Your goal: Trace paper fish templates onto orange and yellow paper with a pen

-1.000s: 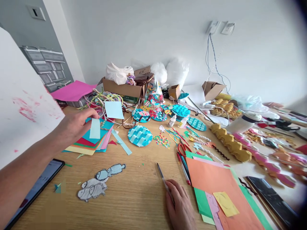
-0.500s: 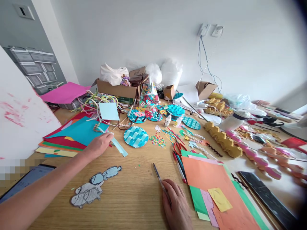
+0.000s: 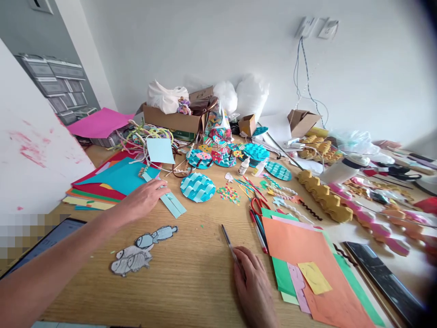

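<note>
My left hand point(image 3: 145, 198) reaches over light blue paper strips point(image 3: 175, 206). Its fingers are stretched out and lie on the strips, which show side by side beyond the fingertips. My right hand point(image 3: 253, 282) rests on the table, wrapped round a slim pen point(image 3: 228, 239) whose dark end points away from me. Between the hands and nearer to me lie paper fish cutouts, two grey ones point(image 3: 131, 263) and a pale blue pair point(image 3: 155, 236). Just past the strips is a round blue disc point(image 3: 198, 187) with wavy paper bands.
Coloured sheets point(image 3: 102, 182) are stacked at left; orange paper point(image 3: 300, 246) and a dark phone point(image 3: 382, 278) lie at right. Red-handled scissors point(image 3: 258, 207), confetti point(image 3: 228, 194) and glue bottles point(image 3: 243, 166) sit mid-table. A box point(image 3: 174, 124) stands against the wall.
My left hand has gone from a pinch at one strip to fingers laid over it, and a second strip now shows alongside. My right hand still holds the pen. The view has shifted slightly.
</note>
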### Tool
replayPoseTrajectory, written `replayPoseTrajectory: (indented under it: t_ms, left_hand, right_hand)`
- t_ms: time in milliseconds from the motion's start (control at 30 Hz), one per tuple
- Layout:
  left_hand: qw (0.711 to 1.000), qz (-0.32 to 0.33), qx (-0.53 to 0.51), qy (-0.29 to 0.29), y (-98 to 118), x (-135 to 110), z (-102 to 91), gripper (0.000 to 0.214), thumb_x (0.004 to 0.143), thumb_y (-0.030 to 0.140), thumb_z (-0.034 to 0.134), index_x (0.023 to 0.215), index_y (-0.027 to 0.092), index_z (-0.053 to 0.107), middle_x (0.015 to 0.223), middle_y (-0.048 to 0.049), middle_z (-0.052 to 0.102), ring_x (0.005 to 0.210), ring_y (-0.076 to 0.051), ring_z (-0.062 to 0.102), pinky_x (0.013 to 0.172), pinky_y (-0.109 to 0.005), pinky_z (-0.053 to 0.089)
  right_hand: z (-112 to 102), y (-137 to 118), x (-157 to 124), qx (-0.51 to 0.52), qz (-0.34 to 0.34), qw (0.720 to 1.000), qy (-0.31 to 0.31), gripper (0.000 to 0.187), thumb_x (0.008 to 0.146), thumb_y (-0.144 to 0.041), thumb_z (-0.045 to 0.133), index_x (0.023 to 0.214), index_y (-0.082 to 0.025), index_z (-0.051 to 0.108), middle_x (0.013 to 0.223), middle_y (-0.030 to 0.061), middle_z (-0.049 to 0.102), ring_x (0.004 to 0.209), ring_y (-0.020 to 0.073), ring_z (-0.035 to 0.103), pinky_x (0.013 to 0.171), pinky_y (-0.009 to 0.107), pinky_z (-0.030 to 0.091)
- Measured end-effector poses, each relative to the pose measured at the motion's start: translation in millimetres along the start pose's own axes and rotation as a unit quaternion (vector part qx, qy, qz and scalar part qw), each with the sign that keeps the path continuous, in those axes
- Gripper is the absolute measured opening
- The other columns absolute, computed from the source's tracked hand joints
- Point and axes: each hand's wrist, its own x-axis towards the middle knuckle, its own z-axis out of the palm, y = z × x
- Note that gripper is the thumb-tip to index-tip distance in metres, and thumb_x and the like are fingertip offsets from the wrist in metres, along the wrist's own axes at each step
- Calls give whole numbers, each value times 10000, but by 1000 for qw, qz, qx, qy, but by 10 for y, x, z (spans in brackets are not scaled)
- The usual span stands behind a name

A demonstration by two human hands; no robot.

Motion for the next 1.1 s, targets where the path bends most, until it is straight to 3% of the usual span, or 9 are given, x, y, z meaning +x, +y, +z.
replayPoseTrajectory:
  t_ms: [100,167,333,467,667,800,933,1100]
  left_hand:
    - [1000,-12,-19,-2,63,-246,-145,332,875,139,394,1156,205,557,1211,-76,580,1144,-213,524,964,-359,452]
    - [998,-40,-53,-16,126,-486,-131,302,884,214,429,1151,226,568,1181,-64,606,1097,-215,562,929,-341,471]
    - [988,-108,-91,-63,288,-1118,126,324,821,275,556,1141,266,604,1136,-42,633,1073,-235,584,931,-337,462]
    - [978,-180,-89,-62,350,-1393,270,412,718,244,646,1126,281,612,1146,-41,615,1112,-260,557,943,-350,454]
    - [959,-231,-125,-106,389,-1346,233,378,673,268,629,1049,231,637,1134,-67,623,1094,-281,577,941,-362,455]
    - [951,-244,-148,-123,408,-1261,141,317,665,305,632,976,242,636,1051,-40,644,1045,-278,593,893,-349,470]
    - [947,-241,-166,-131,422,-1230,108,232,662,265,611,892,238,619,987,-26,635,988,-254,594,867,-332,460]
    - [952,-228,-162,-125,389,-1258,194,124,669,222,583,792,225,570,905,-23,600,918,-239,568,810,-321,438]
  right_hand:
    - [10,17,-11,0,12,1000,1,252,892,-190,417,1055,-192,609,1080,91,647,999,223,610,847,373,519]
    - [15,38,-8,-1,20,1000,6,266,887,-188,408,1059,-185,611,1086,96,646,1007,222,613,850,365,521]
    - [-6,91,77,-15,14,1000,-10,300,860,-153,371,1022,-152,624,1050,117,661,963,221,635,826,348,532]
    - [-22,122,185,-38,24,998,-40,315,833,-131,367,1006,-145,630,1041,122,666,968,239,633,833,371,523]
    - [-105,60,338,-46,55,994,-86,348,812,-87,394,1076,-134,616,1080,125,658,966,239,632,840,377,515]
    - [-185,-245,537,-13,36,989,-141,315,810,-54,458,1049,-155,637,1080,104,660,1007,215,614,880,323,492]
    - [-161,-707,801,24,-44,973,-224,302,811,-60,533,1071,-168,639,1058,79,663,1007,203,602,903,309,470]
    - [86,-1141,1076,6,-140,938,-317,243,833,-165,590,1072,-180,629,1087,76,642,1039,224,582,887,325,474]
